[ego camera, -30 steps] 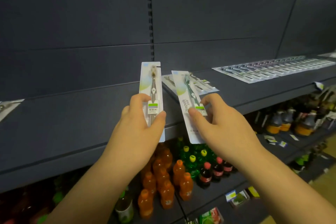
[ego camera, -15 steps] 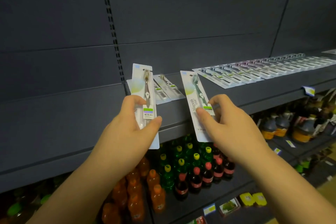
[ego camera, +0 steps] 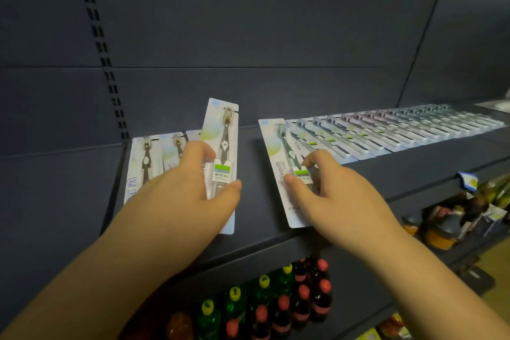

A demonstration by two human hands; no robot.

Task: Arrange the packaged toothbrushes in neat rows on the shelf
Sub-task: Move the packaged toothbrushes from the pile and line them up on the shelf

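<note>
The left hand holds a brown pack by its lower half, thumb on one edge and fingers curled round the other. This pack is tipped up over the shelf, just right of a small bunch at the left end. The right hand pinches a green pack near its label. That pack looks nearly flat on the shelf, at the left end of the long row.

These packs look light, thin and stiff (card with a clear plastic bump over the brush). The plastic may be a bit slippery, so the card edges near the middle seem the best place to hold. They should slide easily on the shelf and could knock their neighbors crooked.

Two packs are in the hands. The left bunch shows two brushes, with a third card edge peeking out. The long row has too many, too blurry, to count. Below the shelf stand bottles with green, red and orange tops.
</note>
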